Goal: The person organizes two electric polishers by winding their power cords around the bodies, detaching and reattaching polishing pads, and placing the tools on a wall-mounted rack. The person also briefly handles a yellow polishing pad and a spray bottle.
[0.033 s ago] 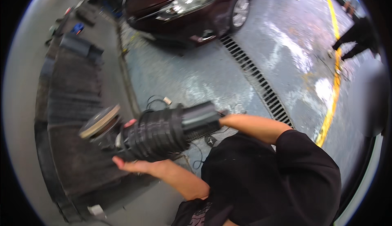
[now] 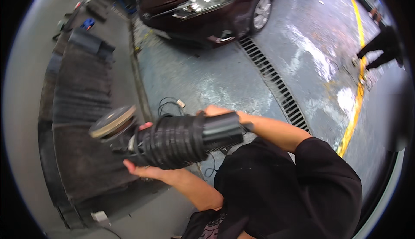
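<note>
A black polisher (image 2: 222, 131) with a round pad (image 2: 113, 123) on its head lies across in front of me, pad end to the left. Its black cord (image 2: 173, 141) is wound in several turns around the body. From beneath, my left hand (image 2: 140, 170) is closed around the polisher near its head; a fingertip shows on the far side. On the far side of the rear housing is my right hand (image 2: 217, 111), partly hidden by the tool. Its fingers seem to rest against the wound cord, but their grip is hidden.
Dark mats (image 2: 82, 152) cover a long ledge on the left, with a blue object (image 2: 88, 23) at its far end. A maroon car (image 2: 190, 18) stands ahead beside a floor drain grate (image 2: 276, 81). Cable (image 2: 166, 106) lies on the floor. Another person (image 2: 382, 49) stands far right.
The polisher has shifted slightly right in view. My right hand has moved from the rear end forward toward the wound cord. The left hand keeps its hold.
</note>
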A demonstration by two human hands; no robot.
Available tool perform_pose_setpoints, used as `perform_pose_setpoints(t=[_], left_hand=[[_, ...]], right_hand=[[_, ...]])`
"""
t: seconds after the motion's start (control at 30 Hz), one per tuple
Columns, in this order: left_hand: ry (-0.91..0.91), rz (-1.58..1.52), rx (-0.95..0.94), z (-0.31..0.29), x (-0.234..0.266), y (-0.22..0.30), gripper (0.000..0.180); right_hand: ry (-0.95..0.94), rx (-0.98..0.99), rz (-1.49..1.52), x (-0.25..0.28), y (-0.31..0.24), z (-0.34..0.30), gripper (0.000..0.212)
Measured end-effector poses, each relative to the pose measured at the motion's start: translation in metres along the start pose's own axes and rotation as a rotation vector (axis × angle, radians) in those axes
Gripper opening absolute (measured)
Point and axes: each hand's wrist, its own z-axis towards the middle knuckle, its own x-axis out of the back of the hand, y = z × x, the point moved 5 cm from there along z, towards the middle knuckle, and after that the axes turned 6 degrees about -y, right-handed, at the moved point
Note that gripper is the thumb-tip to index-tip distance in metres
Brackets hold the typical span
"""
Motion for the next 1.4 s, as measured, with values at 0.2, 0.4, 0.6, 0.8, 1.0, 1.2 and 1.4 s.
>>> perform_pose_setpoints(t=[0.2,0.4,0.6,0.8,1.0,1.2,1.4], left_hand=[[-0.128,-0.172,0.118,-0.002,0.038,-0.009,0.073],[0.059,0.07,-0.081,-0.001,0.048,-0.01,0.074],[0.169,-0.054,-0.26,0.022,0.042,-0.014,0.072],[0.28,-0.147,-0.244,0.018,0.022,0.011,0.071],[0.081,-0.109,-0.061,0.017,0.025,0.0,0.071],[0.064,-0.022,-0.087,0.018,0.05,0.0,0.071],[0.221,0.017,-0.288,0.017,0.057,0.003,0.069]], right_hand=[[0.076,0.138,-0.761,0.066,-0.131,0.021,0.035],[0.075,0.001,-0.664,0.053,-0.203,0.007,0.032],[-0.063,-0.126,-0.248,-0.003,-0.197,-0.028,0.034],[-0.229,0.144,-0.282,-0.051,-0.105,-0.012,0.027],[-0.105,0.115,-0.459,0.045,-0.026,0.065,0.029],[-0.036,0.207,-0.912,0.07,-0.153,0.074,0.027],[0.038,0.088,-0.474,0.005,-0.194,0.007,0.032]])
